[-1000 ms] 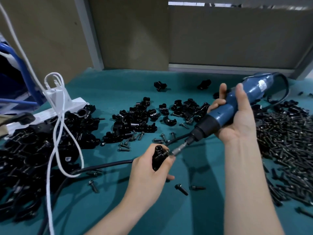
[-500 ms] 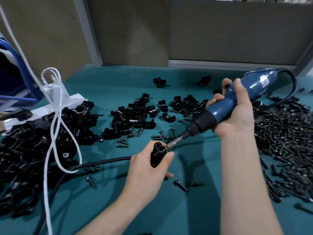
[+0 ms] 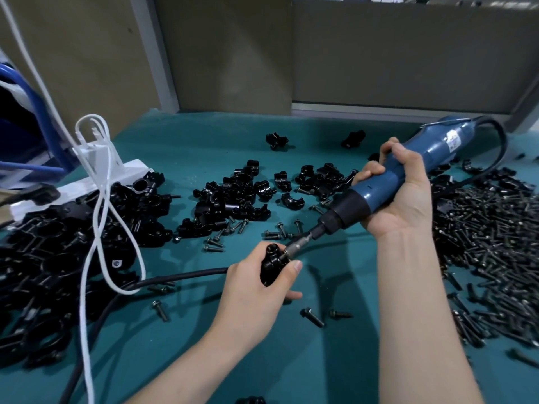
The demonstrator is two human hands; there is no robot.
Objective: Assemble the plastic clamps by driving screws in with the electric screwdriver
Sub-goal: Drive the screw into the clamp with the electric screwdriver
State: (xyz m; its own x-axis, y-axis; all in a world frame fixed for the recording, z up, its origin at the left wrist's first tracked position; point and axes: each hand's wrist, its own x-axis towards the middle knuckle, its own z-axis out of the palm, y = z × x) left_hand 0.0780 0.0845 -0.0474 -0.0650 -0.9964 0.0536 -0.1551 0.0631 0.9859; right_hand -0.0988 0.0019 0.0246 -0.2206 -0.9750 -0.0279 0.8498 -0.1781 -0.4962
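On the left, a heap of black clamps lies on the teal table, and one part bears a white mark too small to read. Near the middle, the left hand grips a clamp as before, thumb curled over it. The electric screwdriver slants up to the right, its bit meeting the clamp's top. The right hand now wraps every finger round the blue body, where half a second ago one finger stood straight. The tool's white label is illegible. Loose screws are heaped at the right.
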